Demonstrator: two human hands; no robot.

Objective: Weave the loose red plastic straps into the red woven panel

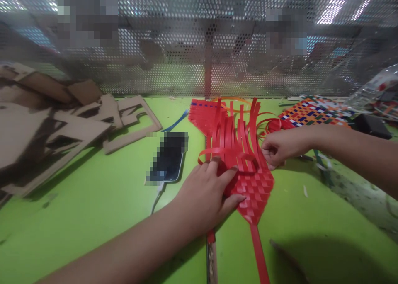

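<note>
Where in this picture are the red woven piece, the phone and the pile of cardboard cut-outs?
red woven piece point(256, 188), head view, on the tightly plaited lower part.
phone point(169, 157), head view, on the middle of its dark screen.
cardboard cut-outs point(77, 126), head view, on a flat piece of the pile.

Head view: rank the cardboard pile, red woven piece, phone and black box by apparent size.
1. cardboard pile
2. red woven piece
3. phone
4. black box, though it sits farther from the camera, so its place below the phone is unsure.
</note>
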